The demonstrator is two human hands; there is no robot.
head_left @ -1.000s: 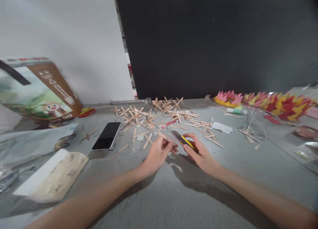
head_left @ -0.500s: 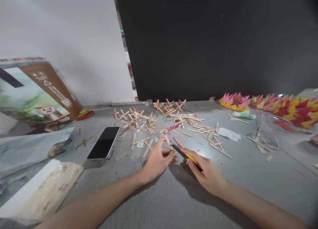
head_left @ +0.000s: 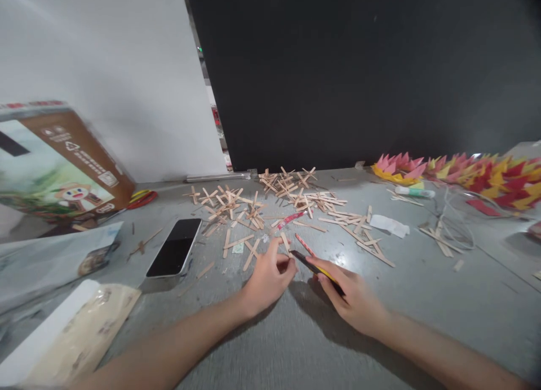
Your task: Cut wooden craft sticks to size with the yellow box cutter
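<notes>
My left hand (head_left: 269,274) is closed, pinching a wooden craft stick (head_left: 285,244) between thumb and fingers. My right hand (head_left: 353,291) grips a yellow-and-black utility knife (head_left: 315,267) that points left, its tip close to the lower end of the stick; whether blade and wood touch I cannot tell. Just beyond the knife lies a red-and-white patterned strip (head_left: 304,244). A red wrapper piece (head_left: 289,220) rests behind my left hand. Piled farther back are several craft sticks joined into crosses (head_left: 230,203), with loose sticks (head_left: 359,232) to their right.
A phone (head_left: 175,248) lies at left, near a soft patterned packet (head_left: 93,328) and a printed carton (head_left: 80,159). At right are a glue stick (head_left: 409,192), crumpled white paper (head_left: 389,226), a pale cable (head_left: 454,240) and folded paper flowers (head_left: 499,181). A dark panel (head_left: 359,80) stands behind.
The knife's tip has shifted slightly left and lower against the stick. My left hand keeps its pinch, its fingers turned slightly. The view has shifted a little.
</notes>
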